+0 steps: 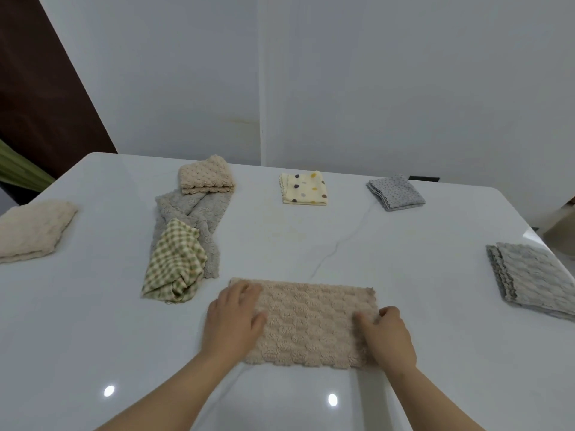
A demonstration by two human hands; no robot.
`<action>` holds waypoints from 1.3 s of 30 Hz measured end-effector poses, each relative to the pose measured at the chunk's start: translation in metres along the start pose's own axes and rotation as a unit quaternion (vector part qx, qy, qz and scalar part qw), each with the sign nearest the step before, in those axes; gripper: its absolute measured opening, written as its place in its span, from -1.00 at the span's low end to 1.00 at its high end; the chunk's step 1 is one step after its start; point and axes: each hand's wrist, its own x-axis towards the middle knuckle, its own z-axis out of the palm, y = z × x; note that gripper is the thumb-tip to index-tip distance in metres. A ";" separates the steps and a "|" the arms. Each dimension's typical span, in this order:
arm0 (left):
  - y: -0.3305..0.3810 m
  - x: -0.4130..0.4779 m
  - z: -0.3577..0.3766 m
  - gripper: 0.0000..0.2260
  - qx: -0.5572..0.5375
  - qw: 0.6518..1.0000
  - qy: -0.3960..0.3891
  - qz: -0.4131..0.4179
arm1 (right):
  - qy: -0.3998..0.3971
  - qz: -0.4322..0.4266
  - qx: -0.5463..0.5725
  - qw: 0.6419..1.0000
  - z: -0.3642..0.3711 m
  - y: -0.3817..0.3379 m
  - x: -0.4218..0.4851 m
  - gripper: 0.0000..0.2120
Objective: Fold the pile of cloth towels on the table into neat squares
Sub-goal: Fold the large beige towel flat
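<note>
A tan textured towel [311,321] lies flat as a wide rectangle near the table's front edge. My left hand [233,321] rests on its left end with fingers spread flat. My right hand [387,335] grips the towel's right edge, fingers curled over it and thumb on top. To the left lies an unfolded heap: a green checked towel [174,265] on top of a grey fluffy towel [193,219].
Folded towels sit around the white table [404,275]: a beige one [205,175] at the back, a cream dotted one [303,188], a grey speckled one [395,192], a grey one [535,278] at the right edge, a cream one [31,228] at the left.
</note>
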 end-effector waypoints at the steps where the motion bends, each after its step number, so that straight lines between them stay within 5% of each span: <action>1: 0.004 -0.002 0.001 -0.53 0.020 0.999 -0.046 0.014 | -0.008 0.006 -0.015 1.000 0.001 0.002 -0.003 -0.58; 5: 0.016 -0.016 0.014 0.12 0.001 0.985 -0.171 -0.017 | -0.043 0.020 -0.043 0.998 -0.001 0.014 -0.012 -0.67; 9: 0.027 -0.029 0.018 0.17 0.031 0.981 -0.190 -0.014 | -0.050 0.002 0.016 0.999 -0.003 0.029 -0.015 -0.75; 11: 0.034 -0.036 0.019 0.14 0.033 0.982 -0.188 -0.016 | -0.040 -0.006 0.052 0.998 -0.007 0.035 -0.019 -0.77; 15: 0.057 -0.051 0.022 -0.32 0.030 0.981 -0.192 -0.020 | -0.014 -0.013 0.080 0.997 -0.021 0.053 -0.026 -0.81; 19: 0.078 -0.065 0.022 -0.50 0.061 0.982 -0.178 0.014 | 0.003 0.002 0.087 0.996 -0.037 0.075 -0.033 -0.85; 26: 0.081 -0.071 0.022 -0.53 0.103 0.989 -0.099 0.049 | 0.015 0.001 0.144 0.990 -0.054 0.089 -0.045 -0.85; 30: 0.077 -0.079 0.026 -0.74 0.095 0.990 -0.037 0.100 | 0.002 0.004 0.211 0.977 -0.057 0.082 -0.049 -0.82; 34: 0.076 -0.084 0.019 -0.69 0.010 0.993 -0.041 0.110 | -0.016 -0.016 0.255 0.967 -0.060 0.063 -0.054 -0.83; 39: 0.070 -0.069 0.011 -0.67 -0.132 0.983 -0.126 0.024 | -0.066 -0.056 0.299 0.950 -0.057 0.030 -0.068 -0.89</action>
